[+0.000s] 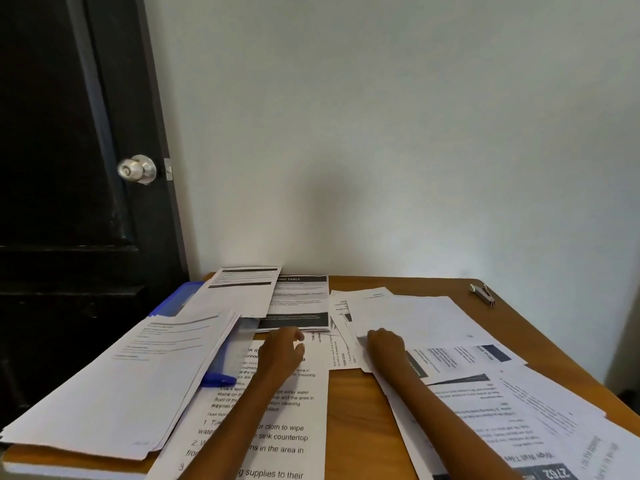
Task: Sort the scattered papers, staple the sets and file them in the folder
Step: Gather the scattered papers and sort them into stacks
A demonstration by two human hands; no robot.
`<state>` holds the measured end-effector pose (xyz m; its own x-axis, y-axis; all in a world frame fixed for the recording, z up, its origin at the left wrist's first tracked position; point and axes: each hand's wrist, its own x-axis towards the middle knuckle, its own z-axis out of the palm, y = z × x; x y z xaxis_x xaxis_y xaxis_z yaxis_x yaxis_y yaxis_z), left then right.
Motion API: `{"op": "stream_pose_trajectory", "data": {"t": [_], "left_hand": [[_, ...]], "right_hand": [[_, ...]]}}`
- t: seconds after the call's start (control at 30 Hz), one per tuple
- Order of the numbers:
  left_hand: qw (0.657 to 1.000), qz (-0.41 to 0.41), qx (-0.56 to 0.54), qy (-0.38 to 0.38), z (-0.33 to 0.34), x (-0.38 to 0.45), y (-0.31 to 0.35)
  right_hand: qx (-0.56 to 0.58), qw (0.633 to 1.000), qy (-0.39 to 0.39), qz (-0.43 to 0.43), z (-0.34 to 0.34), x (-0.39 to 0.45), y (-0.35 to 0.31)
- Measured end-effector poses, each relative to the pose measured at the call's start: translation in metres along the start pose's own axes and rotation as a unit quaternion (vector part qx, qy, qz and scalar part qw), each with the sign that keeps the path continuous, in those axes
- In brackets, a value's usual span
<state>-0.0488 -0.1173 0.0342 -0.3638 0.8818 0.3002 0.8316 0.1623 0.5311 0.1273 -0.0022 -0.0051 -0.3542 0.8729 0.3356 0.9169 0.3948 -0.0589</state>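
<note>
A person is sitting at a wooden table that is pushed against a pale wall, and printed papers are lying scattered over most of its top. Both bare arms are reaching forward from the near edge. The left hand is resting on a large-print instruction sheet near the middle of the table, its fingers loosely curled and holding nothing that can be made out. The right hand is lying just to its right, with its fingers bent down onto the near corner of a mostly blank white sheet; whether it is pinching that sheet or only pressing on it cannot be told. That sheet is spreading away from the right hand toward the far right corner, its long side running left to right, so the right hand is the nearer one for drawing it in. A thick stack of pages is sitting along the left edge, partly covering a blue folder whose far end is showing near the far left corner. A small metal stapler is lying by itself near the far right corner, well apart from both hands. Sorting appears to be just getting under way.
</note>
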Motion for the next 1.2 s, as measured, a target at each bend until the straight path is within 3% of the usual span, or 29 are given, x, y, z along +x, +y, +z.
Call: {"op": "stream_pose_trajectory", "data": {"t": [0.07, 0.13, 0.2, 0.3, 0.37, 0.4, 0.47, 0.53, 0.6, 0.67, 0.87, 1.03, 1.1, 1.2], "left_hand": [[1.0, 0.009, -0.002, 0.004, -0.001, 0.001, -0.001], [1.0, 0.012, -0.011, 0.0, -0.003, 0.004, 0.0], [0.999, 0.008, -0.038, -0.011, -0.005, 0.005, 0.005], [0.982, -0.048, -0.181, -0.039, -0.006, 0.003, 0.023], [0.914, -0.149, -0.359, -0.119, -0.004, -0.004, 0.041], [0.861, -0.193, -0.436, -0.178, -0.002, -0.006, 0.048], [0.739, -0.243, -0.573, -0.259, 0.008, -0.012, 0.061], [0.639, -0.262, -0.672, -0.267, 0.021, -0.017, 0.072], [0.596, -0.273, -0.718, -0.233, 0.027, -0.023, 0.083], [0.587, -0.277, -0.736, -0.195, 0.032, -0.03, 0.092], [0.694, -0.278, -0.664, 0.022, 0.049, -0.026, 0.098], [0.764, -0.256, -0.59, 0.047, 0.043, -0.02, 0.097], [0.792, -0.252, -0.552, 0.063, 0.037, -0.015, 0.092], [0.865, -0.234, -0.439, 0.067, 0.024, -0.008, 0.082]], "right_hand": [[0.055, 0.997, 0.056, -0.005, -0.013, -0.001, 0.004], [0.196, 0.972, 0.129, -0.012, -0.032, 0.001, 0.009], [0.386, 0.894, 0.228, 0.026, -0.057, 0.001, 0.011], [0.637, 0.711, 0.25, 0.161, -0.102, 0.005, 0.015], [0.742, 0.58, 0.247, 0.228, -0.124, 0.005, 0.025], [0.763, 0.54, 0.252, 0.25, -0.129, 0.004, 0.031], [0.78, 0.493, 0.258, 0.286, -0.127, -0.001, 0.04], [0.788, 0.464, 0.247, 0.321, -0.112, -0.01, 0.049], [0.774, 0.464, 0.23, 0.364, -0.1, -0.023, 0.059], [0.751, 0.487, 0.201, 0.399, -0.091, -0.04, 0.071], [0.669, 0.603, 0.084, 0.427, -0.081, -0.077, 0.092], [0.514, 0.783, 0.088, 0.339, -0.093, -0.076, 0.1], [0.484, 0.818, 0.079, 0.301, -0.094, -0.073, 0.099], [0.463, 0.844, 0.075, 0.259, -0.096, -0.067, 0.092]]}}
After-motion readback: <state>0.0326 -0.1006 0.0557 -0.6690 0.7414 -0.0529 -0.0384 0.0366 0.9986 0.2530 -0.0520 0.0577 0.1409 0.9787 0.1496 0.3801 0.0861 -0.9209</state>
